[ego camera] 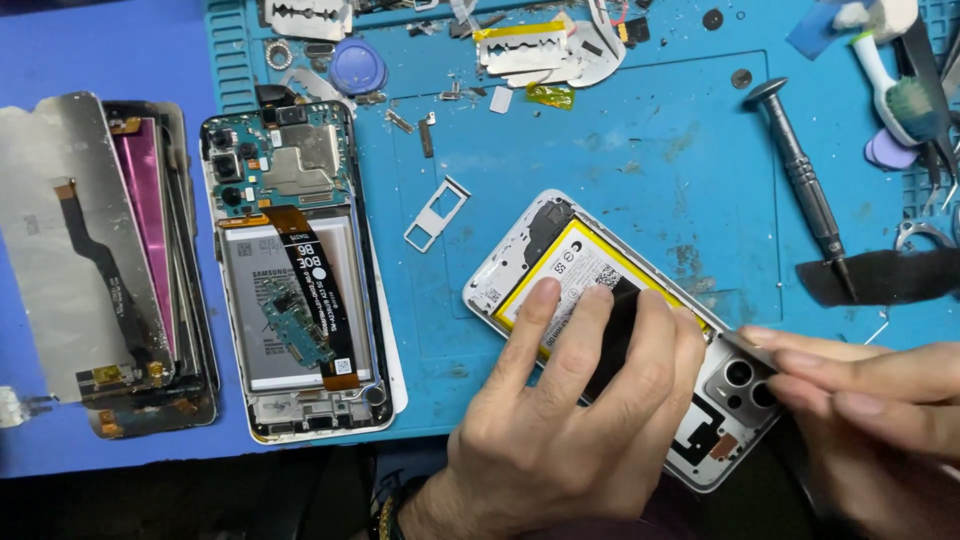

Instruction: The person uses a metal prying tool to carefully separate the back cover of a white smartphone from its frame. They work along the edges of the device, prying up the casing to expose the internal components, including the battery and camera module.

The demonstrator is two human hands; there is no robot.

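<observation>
A white-framed phone lies opened, back up, on the blue work mat, with its yellow-edged battery exposed. My left hand rests on it, fingers spread flat over the battery and a black strip, holding it down. My right hand comes in from the right, its fingertips pinched on a thin grey flat tool at the phone's corner, just above the camera lenses.
A second opened phone with a bare circuit board lies to the left, and next to it a stack of detached screens. A screwdriver, a SIM tray, razor blades, a brush and small parts lie on the mat.
</observation>
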